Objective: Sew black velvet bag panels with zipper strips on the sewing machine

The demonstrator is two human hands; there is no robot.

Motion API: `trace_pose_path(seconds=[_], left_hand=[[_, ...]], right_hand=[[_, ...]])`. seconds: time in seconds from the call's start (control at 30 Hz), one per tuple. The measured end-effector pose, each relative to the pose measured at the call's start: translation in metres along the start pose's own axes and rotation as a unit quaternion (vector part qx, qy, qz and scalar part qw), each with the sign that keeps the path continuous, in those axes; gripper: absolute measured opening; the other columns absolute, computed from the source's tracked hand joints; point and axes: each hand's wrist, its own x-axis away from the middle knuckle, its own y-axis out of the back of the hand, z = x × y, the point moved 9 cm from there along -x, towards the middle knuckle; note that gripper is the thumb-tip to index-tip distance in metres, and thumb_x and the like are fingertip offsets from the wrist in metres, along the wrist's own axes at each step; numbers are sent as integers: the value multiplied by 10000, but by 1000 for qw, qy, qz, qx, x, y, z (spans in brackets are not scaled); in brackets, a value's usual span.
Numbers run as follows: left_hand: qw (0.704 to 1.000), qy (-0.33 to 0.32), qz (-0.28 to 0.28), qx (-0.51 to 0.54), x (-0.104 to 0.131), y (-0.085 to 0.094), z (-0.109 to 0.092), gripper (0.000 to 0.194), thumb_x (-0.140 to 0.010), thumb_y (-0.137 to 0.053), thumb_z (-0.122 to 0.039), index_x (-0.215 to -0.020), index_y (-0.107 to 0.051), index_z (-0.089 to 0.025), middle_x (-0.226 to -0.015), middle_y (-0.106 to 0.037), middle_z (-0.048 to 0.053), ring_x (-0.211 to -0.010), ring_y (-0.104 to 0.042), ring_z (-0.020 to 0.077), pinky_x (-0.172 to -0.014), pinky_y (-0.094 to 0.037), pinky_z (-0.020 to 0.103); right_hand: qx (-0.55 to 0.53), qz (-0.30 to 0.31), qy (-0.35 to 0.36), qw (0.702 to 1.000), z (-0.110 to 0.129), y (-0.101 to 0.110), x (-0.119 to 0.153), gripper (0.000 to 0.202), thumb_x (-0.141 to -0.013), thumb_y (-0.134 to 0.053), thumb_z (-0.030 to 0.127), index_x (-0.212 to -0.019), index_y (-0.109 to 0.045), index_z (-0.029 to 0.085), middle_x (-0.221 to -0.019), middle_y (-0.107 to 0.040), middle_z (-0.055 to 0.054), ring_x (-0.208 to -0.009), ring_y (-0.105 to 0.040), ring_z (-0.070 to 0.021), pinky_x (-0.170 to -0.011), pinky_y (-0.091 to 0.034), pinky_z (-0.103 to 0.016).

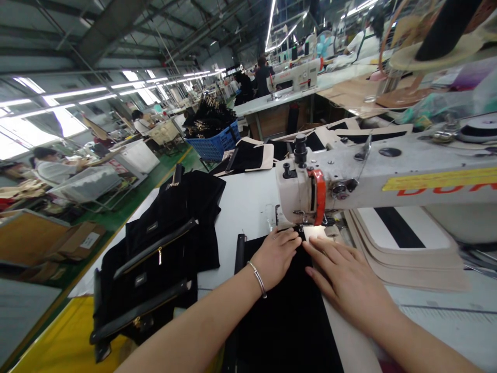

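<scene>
A black fabric panel with a pale border [287, 316] lies under the head of a white sewing machine [301, 186]. My left hand [275, 256], with a bracelet at the wrist, rests on the black part, its fingers stretched close together toward the lit needle area. On the pale strip beside it lies my right hand [345, 282], flat, with the thumb apart from the fingers. The fingertips of both hands nearly meet in front of the presser foot, which is partly hidden. Neither hand is closed around anything.
Black zippered pieces [163, 248] are piled at the left of the table. Pale panels with a black stripe [404, 233] are stacked under the machine arm. Behind stands a blue crate [215, 142] of black pieces. Other people sit at work farther off.
</scene>
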Motion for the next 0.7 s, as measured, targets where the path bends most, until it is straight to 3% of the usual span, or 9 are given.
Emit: trace_pose_path(seconds=[0.33,0.47,0.53,0.63,0.7], left_hand=[[1000,-19,2,3,-8,-5,2,331,-936,-435,-92,-1245,-519,-179,-1276,-581,100,-1328,-443,203,-1168,-319,470],[1000,11,23,2,-5,4,-2,357,-927,-449,-83,-1270,-510,-162,-1333,-555,116,-1348,-424,210,-1170,-299,479],[998,13,56,25,12,11,-19,366,-946,-500,-220,-1309,-491,-172,-1411,-494,122,-1380,-378,237,-1173,-265,511],[988,-45,124,79,54,14,-63,637,-866,-594,-519,-1387,-425,-194,-1476,-417,129,-1418,-302,278,-1173,-208,551],[981,-93,145,86,83,11,-91,701,-838,-624,-525,-1407,-398,-185,-1480,-407,145,-1422,-292,285,-1173,-187,560]], right_hand=[[-1,-5,-6,1000,-2,0,-1,459,-939,-451,387,-1375,-469,244,-1363,-524,-73,-1220,-488,-249,-979,-402,-443],[-4,-7,3,1000,5,6,10,406,-945,-456,372,-1321,-524,238,-1323,-556,-59,-1195,-509,-230,-1001,-426,-432],[-3,-19,24,1000,15,14,28,407,-937,-476,367,-1319,-529,236,-1319,-567,-47,-1192,-521,-218,-1003,-448,-418],[6,-44,70,997,37,29,64,439,-908,-519,366,-1321,-532,217,-1328,-571,-38,-1196,-535,-208,-958,-504,-375],[9,-53,100,994,51,39,86,433,-888,-538,366,-1288,-564,202,-1312,-587,-37,-1181,-554,-203,-915,-535,-343]])
